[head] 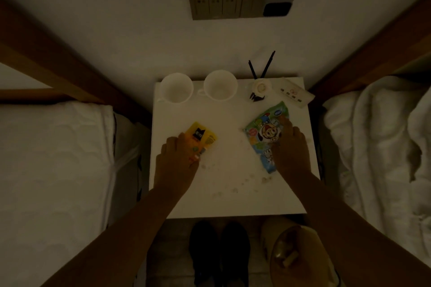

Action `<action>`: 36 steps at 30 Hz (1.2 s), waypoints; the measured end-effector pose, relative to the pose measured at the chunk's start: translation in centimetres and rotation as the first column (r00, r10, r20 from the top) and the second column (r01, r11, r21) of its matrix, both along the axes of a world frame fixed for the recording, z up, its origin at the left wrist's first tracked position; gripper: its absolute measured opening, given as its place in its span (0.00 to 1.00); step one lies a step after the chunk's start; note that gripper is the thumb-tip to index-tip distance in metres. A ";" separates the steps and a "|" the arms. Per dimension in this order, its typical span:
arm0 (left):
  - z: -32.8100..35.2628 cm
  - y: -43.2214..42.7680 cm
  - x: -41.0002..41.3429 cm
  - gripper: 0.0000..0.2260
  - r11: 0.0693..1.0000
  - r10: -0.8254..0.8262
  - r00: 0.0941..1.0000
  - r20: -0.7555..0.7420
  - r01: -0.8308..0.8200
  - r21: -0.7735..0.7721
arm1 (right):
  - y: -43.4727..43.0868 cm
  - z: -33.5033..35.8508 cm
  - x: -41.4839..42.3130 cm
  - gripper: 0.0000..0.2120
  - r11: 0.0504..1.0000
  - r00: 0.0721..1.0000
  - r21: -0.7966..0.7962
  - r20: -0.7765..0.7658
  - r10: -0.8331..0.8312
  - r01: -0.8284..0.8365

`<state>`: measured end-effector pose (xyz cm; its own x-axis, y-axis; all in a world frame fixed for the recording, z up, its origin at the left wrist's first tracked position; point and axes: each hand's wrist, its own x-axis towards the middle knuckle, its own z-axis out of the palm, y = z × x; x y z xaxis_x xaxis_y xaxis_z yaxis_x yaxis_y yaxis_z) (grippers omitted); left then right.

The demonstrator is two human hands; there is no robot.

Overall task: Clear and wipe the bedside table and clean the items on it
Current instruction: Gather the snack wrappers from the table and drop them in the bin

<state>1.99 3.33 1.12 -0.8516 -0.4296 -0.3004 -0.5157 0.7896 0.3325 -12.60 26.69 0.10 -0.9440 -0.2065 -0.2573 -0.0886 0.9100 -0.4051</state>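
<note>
The bedside table (177, 202) is at the clearing step, judging by how both hands rest on wrappers while the rest of the top has not been lifted off yet. The larger of the two, a blue-green snack bag (262, 128), lies flat under the right hand (290, 150); its long axis runs diagonally, the far end pointing up and to the right past the fingertips, the near end showing beside the heel of the palm. The fingers lie spread and pressed down on it, and whether they have pinched it cannot be told. The smaller yellow packet (203, 138) sits under the left hand (178, 161), its long axis slanting up and right, its far end poking out beyond the knuckles; the fingers curl over its near end (apparently closing on it, though the grip is hidden). The next move probably calls for lifting both wrappers clear without scattering the crumbs (235, 184) that lie between and just below the two hands. Beyond the fingertips stand two white cups (176, 88).
</note>
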 end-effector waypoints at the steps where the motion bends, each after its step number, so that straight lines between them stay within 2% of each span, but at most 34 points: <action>1: 0.2 0.4 0.2 0.28 1.000 0.000 1.000 -0.002 0.000 0.014 | 0.0 0.3 0.4 0.29 0.997 0.999 -0.063 0.013 -0.032 0.033; 5: 2.2 2.7 0.7 0.27 0.999 -0.010 1.000 0.002 0.010 0.051 | 0.8 2.8 2.9 0.28 0.929 0.980 -0.331 0.163 -0.117 0.166; 10: 4.6 7.5 2.3 0.22 0.984 0.002 1.000 -0.009 0.000 0.176 | 2.7 6.3 7.5 0.27 0.864 0.968 -0.445 0.193 -0.162 0.234; 16: 6.8 13.9 5.9 0.20 0.949 -0.013 0.999 -0.047 0.027 0.313 | 9.0 7.7 13.5 0.28 0.848 0.926 -0.373 0.172 -0.336 0.376; 20: 6.0 18.3 9.1 0.20 0.923 -0.036 0.999 0.011 0.029 0.384 | 14.0 6.0 18.2 0.28 0.820 0.894 -0.362 0.102 -0.437 0.443; 24: 3.2 23.1 11.9 0.13 0.900 -0.090 0.991 0.097 0.039 0.435 | 19.5 3.8 22.2 0.33 0.817 0.889 -0.352 0.128 -0.440 0.456; 27: 0.6 27.0 13.4 0.06 0.877 -0.124 0.979 0.163 0.031 0.480 | 23.1 2.0 24.6 0.34 0.859 0.918 -0.326 0.097 -0.385 0.395; 34: -7.1 33.3 15.5 0.13 0.834 -0.149 0.943 0.297 -0.041 0.549 | 28.1 -4.6 29.3 0.32 0.917 0.933 -0.207 0.192 -0.304 0.342; 36: -9.2 34.2 16.2 0.14 0.811 -0.131 0.938 0.320 -0.084 0.579 | 28.9 -7.1 30.2 0.29 0.940 0.926 -0.105 0.237 -0.294 0.325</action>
<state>18.16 37.57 -8.03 -0.6620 -0.0649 -0.7467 -0.6619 0.5182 0.5417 17.59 55.62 -7.02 -0.8919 0.0382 -0.4505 0.2913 0.8107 -0.5079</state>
